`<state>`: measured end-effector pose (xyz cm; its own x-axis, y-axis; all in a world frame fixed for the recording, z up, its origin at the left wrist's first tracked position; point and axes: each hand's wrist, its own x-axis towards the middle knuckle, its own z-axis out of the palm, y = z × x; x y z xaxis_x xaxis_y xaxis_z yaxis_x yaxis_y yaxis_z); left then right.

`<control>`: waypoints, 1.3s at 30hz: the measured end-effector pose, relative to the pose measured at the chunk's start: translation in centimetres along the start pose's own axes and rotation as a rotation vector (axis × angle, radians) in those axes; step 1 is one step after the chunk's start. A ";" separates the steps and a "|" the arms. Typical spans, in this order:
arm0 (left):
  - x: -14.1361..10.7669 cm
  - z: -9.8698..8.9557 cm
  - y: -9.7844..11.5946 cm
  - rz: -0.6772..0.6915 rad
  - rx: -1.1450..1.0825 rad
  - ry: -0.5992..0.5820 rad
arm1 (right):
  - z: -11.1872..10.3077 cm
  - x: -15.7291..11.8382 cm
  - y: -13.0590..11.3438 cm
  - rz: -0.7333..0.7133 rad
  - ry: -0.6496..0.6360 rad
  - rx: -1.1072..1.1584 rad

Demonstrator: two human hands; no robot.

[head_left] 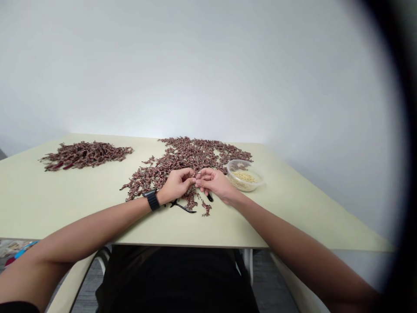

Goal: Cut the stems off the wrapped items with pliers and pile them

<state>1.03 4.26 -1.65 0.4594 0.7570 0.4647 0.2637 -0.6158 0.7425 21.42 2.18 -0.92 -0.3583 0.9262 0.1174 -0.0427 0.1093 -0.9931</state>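
Two hands of mine meet above the near part of the middle heap, with the fingertips brought together. My left hand (pixel 177 184) has its thumb and fingers narrow, and my right hand (pixel 215 183) has them narrow also, the thumb tips being very near to each other. Whether some small thing is pinched between them, I cannot tell, because the fingers cover this place.

The middle heap (pixel 187 154) consists of many small coppery-brown, shiny pieces; it spreads loosely over the table (pixel 293 204), behind and below my hands. One loose brown piece (pixel 206 209) lies at its near edge, on my side. A thin, curved black handle (pixel 186 208) lies below my left hand, and a short black tip (pixel 210 198) shows just beneath my right hand; I cannot tell if both belong to one tool.

To the right of the heap, just beside it, stands a clear plastic bowl (pixel 260 179), in which small yellow pieces (pixel 244 176) lie. Far on the left, well apart, there is another brown heap (pixel 86 153), with a few dark red parts at its near side. On my left wrist I wear a black watch (pixel 151 200).
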 end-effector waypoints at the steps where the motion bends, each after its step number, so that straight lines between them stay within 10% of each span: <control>1: 0.0 0.0 0.0 -0.003 -0.009 0.000 | 0.0 0.0 0.0 -0.006 0.005 0.000; 20: 0.7 0.0 -0.9 -0.070 -0.143 0.116 | 0.1 0.0 -0.2 -0.059 0.120 -0.034; 27: 0.8 -0.3 -0.2 -0.109 -0.380 0.065 | 0.0 -0.2 -0.4 0.127 -0.087 0.268; 34: 0.9 -0.7 0.5 -0.037 -0.150 0.030 | 0.0 -0.2 -0.2 0.146 -0.103 0.279; 39: 0.9 -2.4 2.7 0.032 0.046 0.326 | 0.0 0.1 -0.6 0.106 -0.023 0.271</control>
<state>0.13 3.76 1.95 0.1743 0.7628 0.6227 0.2951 -0.6438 0.7060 21.40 2.20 -0.26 -0.3951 0.9185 0.0155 -0.2498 -0.0912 -0.9640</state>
